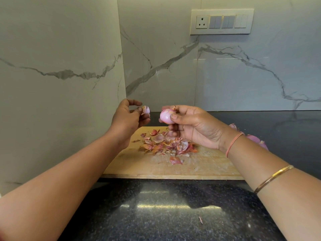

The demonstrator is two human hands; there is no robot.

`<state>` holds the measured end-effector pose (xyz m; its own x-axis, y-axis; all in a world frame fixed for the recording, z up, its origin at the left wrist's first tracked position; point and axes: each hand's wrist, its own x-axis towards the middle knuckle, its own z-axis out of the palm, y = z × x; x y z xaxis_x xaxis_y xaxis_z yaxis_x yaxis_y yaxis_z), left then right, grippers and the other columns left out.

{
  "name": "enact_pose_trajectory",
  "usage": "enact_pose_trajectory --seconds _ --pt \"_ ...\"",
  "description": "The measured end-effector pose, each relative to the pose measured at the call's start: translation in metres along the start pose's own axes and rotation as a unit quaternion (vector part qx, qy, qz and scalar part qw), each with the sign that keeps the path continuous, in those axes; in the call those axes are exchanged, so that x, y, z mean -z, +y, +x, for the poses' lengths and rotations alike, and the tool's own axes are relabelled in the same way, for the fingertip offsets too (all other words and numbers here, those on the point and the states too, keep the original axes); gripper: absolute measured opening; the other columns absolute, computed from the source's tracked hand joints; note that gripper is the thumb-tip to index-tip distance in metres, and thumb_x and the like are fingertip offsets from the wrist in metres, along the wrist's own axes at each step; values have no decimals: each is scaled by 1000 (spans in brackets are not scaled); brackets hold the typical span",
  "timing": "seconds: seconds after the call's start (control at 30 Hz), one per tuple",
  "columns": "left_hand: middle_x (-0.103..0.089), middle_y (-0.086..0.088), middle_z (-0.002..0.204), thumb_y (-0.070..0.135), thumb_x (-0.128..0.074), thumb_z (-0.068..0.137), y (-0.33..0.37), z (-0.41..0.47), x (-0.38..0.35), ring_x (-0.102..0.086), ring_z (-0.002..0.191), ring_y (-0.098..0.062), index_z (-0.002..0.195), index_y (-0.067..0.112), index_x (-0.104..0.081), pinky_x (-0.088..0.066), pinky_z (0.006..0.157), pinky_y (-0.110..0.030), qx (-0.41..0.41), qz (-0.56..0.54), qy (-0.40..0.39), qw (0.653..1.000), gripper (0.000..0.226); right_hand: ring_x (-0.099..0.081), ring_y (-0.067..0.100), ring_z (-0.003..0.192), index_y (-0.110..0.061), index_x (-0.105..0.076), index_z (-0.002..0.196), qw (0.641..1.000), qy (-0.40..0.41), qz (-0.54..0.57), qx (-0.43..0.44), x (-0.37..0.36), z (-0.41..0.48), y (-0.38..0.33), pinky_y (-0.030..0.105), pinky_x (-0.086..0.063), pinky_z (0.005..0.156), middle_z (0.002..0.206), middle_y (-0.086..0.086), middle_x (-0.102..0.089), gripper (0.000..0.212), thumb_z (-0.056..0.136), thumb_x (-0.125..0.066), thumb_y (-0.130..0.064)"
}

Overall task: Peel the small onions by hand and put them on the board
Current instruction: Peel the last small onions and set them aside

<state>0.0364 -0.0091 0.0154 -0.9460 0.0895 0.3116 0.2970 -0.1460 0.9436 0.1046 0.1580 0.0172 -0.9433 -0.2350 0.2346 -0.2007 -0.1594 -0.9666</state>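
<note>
Right hand [192, 126] curled round 1 onion [166, 116], thumb on its front, held above the board [156, 169], not touching it. Left hand [128, 119] pinches a loose skin [146, 110] just beside it. Step: peeling, probably near done; bulb mostly bare, dry bit at tip. Next: drop skin on scrap pile [166, 145], strip tip, set onion on board.
</note>
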Motion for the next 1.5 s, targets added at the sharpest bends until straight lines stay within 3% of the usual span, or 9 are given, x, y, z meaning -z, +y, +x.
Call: enact_pose_trajectory --seconds 0.17,0.27,0.33,0.47,0.67,0.93,1.17,1.3,1.5 --pt "-69 -9 87 -3 -44 94 0 -13 -8 -67 87 -23 83 8 -66 -57 81 -25 -15 24 -111 993 27 -58 17 67 -6 -54 112 999 35 -1 16 0 1 1 28 -51 61 90 14 -61 29 86 -54 6" --pt "-72 -13 95 15 -59 90 0 -15 -9 -70 90 -25 93 6 -69 -55 86 -30 -26 19 -156 987 13 -55 16 68 -8 -57 115 999 40 -14 19 1 1 0 27 -48 62 92 14 -61 33 87 -53 8" --pt "-73 -11 94 27 -65 79 -1 -16 -8 -71 88 -23 96 5 -69 -55 84 -29 -43 27 -168 984 27 -53 15 68 -9 -58 116 998 44 -26 24 1 1 0 27 -45 63 92 13 -60 35 86 -53 9" --pt "-73 -7 85 19 -65 81 0 -18 -8 -72 81 -21 91 7 -68 -57 75 -24 -83 57 -151 983 16 -49 12 67 -9 -59 117 997 49 -44 33 1 0 0 25 -43 62 95 12 -59 36 86 -54 8" --pt "-73 -3 82 23 -67 85 1 -17 -4 -69 80 -23 90 20 -71 -58 75 -37 -175 211 -124 954 7 -49 9 65 -9 -62 117 995 63 -57 42 2 1 1 23 -44 58 98 11 -59 38 83 -60 7" --pt "-71 2 75 24 -69 83 3 -20 -4 -64 64 -16 86 30 -68 -55 63 -32 -217 257 -123 933 6 -55 5 61 -10 -63 115 993 61 -85 56 4 2 2 21 -49 59 105 13 -60 37 81 -64 5" --pt "-69 5 69 24 -66 85 -1 -19 -6 -55 52 -2 96 17 -72 -48 51 -20 -278 310 -91 905 15 -52 20 81 -12 -64 111 992 62 -94 63 1 1 2 23 -47 63 105 14 -62 35 80 -64 6" --pt "-66 7 68 21 -64 86 -3 -19 -7 -56 52 -5 99 13 -72 -48 52 -20 -303 342 -75 886 17 -52 8 63 -12 -64 111 991 64 -96 66 -1 1 2 21 -49 62 100 10 -62 35 81 -64 5" --pt "-58 15 61 19 -64 86 -2 -18 -7 -53 53 2 98 11 -73 -39 46 -11 -334 363 -64 868 16 -53 8 62 -13 -64 111 991 60 -94 66 0 1 2 23 -50 64 92 6 -63 34 82 -64 5"
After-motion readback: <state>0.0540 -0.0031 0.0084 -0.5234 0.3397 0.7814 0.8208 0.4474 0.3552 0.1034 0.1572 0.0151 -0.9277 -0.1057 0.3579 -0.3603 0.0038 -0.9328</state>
